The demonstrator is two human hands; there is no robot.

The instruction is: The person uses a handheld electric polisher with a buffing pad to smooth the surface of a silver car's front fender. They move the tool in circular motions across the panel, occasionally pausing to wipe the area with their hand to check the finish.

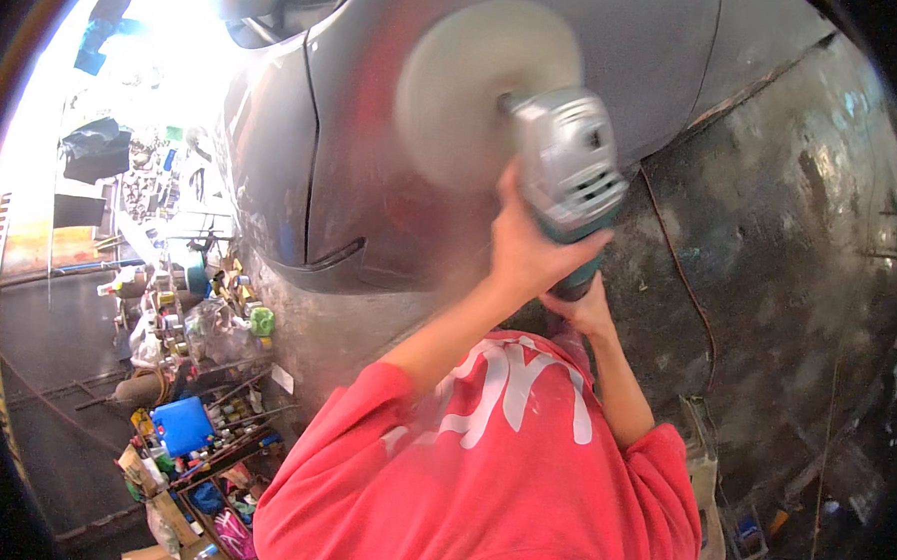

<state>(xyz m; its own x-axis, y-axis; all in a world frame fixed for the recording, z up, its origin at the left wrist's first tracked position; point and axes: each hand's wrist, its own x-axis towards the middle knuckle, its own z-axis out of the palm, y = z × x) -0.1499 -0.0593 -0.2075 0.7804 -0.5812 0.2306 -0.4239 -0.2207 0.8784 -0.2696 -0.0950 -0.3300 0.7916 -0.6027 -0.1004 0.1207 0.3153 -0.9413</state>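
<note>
A polisher with a silver gear head and a green body is held out in front of my chest. Its wide, pale round pad is smeared by motion and lies over the dark grey car panel. My left hand wraps round the tool just behind the gear head. Farther back, my right hand grips the rear end of the same body, its fingers partly hidden. A reddish reflection shows on the panel beside the pad.
A thin reddish-brown cord runs down over the stained concrete floor at right. On the left, shelves hold cluttered bottles and a blue canister. A beige plastic piece stands near my right elbow. Bright light washes out the upper left.
</note>
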